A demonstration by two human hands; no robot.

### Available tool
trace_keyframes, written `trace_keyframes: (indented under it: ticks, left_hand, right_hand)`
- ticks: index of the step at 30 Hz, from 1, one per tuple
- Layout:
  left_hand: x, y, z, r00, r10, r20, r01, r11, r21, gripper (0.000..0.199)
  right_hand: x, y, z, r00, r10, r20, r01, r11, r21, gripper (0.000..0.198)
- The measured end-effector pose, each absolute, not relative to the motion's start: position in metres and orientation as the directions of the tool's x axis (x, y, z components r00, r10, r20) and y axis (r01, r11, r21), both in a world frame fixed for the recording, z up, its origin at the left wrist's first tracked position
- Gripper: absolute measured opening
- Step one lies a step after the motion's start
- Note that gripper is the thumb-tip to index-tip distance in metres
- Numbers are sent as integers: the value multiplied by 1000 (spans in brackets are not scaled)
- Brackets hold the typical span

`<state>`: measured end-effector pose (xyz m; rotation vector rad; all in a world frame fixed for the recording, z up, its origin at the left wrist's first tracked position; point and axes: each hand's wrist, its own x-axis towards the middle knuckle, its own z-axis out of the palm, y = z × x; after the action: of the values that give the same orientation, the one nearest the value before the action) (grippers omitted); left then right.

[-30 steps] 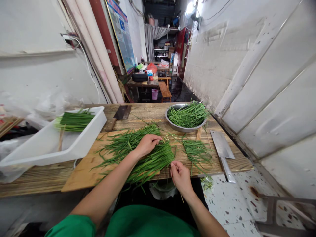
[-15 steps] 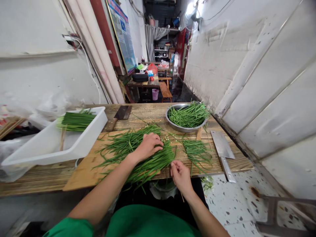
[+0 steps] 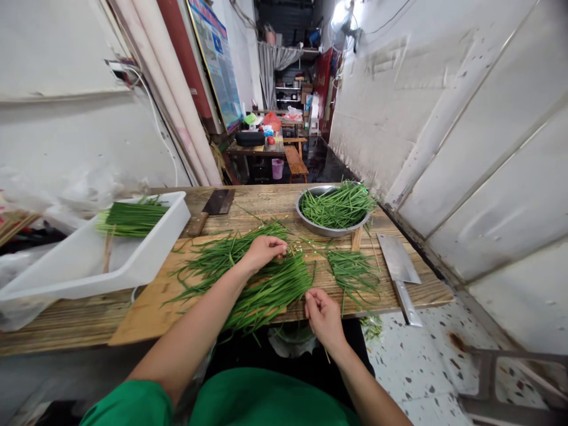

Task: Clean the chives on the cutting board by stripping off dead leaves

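1. Looking down, in the head view, at green stalks (image 3: pixel 277 290) heaped over the wooden board (image 3: pixel 146 313) on the surface (image 3: pixel 266 204), with the near bunch slanting from lower left to upper right, even ends toward the right
2. Reaching across the heap with the left hand (image 3: pixel 265 251), forearm over the stalks, fingers bent and gathered to the thumb near the heap's upper right; cannot tell about anything pinched between
3. Holding the right hand (image 3: pixel 323 315) just beside the even ends, fingers curled and pressed against the thumb; cannot tell about any stalk inside
4. Finding those ends up and to the left from the right fingers, so nearer to the right hand than to the left
5. Noting the surface's near edge beneath the right hand, leafy tips spilling past it at lower left
6. Seeing a narrow open strip before the smaller heap (image 3: pixel 352 269), then the cleaver (image 3: pixel 396 257), handle jutting over the near edge; farther off, the metal bowl (image 3: pixel 323 229); at left, the white tray (image 3: pixel 146 260)
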<state>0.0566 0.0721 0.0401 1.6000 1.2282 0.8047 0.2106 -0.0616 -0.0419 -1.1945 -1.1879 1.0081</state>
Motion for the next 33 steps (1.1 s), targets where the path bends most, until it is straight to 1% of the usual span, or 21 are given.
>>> trace_keyframes:
  ticks: [4, 11, 18, 23, 26, 29, 31, 33]
  left_hand:
    - [58, 72, 41, 271, 960, -71, 337, -25, 941, 21]
    - [58, 74, 37, 227, 972, -67, 343, -15, 939, 18]
    - [58, 73, 37, 251, 967, -43, 363, -53, 930, 24]
    - [57, 74, 35, 265, 964, -15, 430, -104, 897, 25]
    - [55, 75, 33, 295, 955, 16, 485, -164, 859, 26]
    - [54, 74, 33, 340, 935, 95, 547, -279, 789, 24]
    - [54, 69, 34, 404, 903, 146, 572, -374, 730, 21]
    - [54, 62, 36, 504, 847, 168, 568, -471, 674, 20]
  right_hand:
    - [210, -62, -41, 126, 985, 121, 28, 118, -993, 30]
    - [211, -62, -42, 111, 987, 118, 20, 116, -993, 28]
    - [211, -62, -43, 92, 991, 101, 23, 100, -995, 27]
    - [211, -61, -43, 88, 990, 108, 24, 107, -994, 26]
    - [211, -61, -43, 95, 988, 118, 32, 115, -993, 26]
    - [210, -61, -42, 103, 986, 129, 53, 124, -991, 27]
    - [210, -61, -42, 106, 986, 131, 61, 125, -990, 28]
    - [210, -61, -43, 109, 985, 131, 59, 125, -990, 28]
